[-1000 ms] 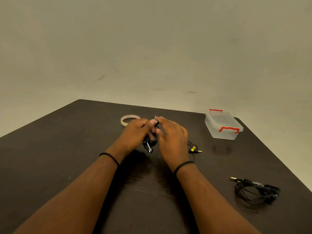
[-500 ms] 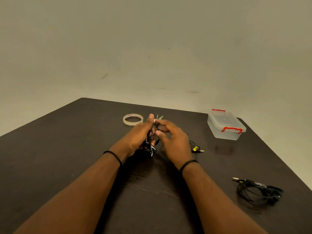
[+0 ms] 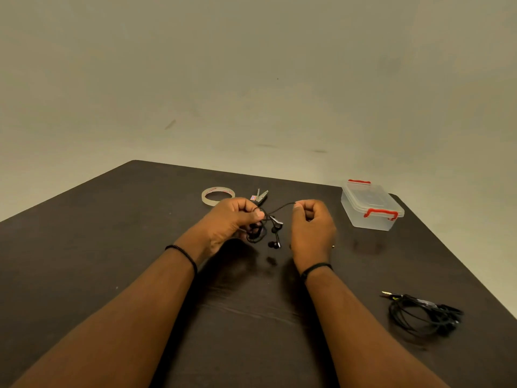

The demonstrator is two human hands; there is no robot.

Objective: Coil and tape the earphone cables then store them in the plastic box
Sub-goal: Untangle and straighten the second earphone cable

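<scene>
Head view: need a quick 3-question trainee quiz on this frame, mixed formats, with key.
1. True or false: the plastic box has its lid on.
2. Which hand pulls a strand of the earphone cable out to the side?
A. left hand
B. right hand
C. neither
3. Fill in: the tape roll lies on the table beside the ____, beyond the hands.

Key
1. True; both red clips look closed.
2. B; the left hand grips the coiled bundle.
3. scissors

A second earphone bundle lies untouched near the right forearm.
</scene>
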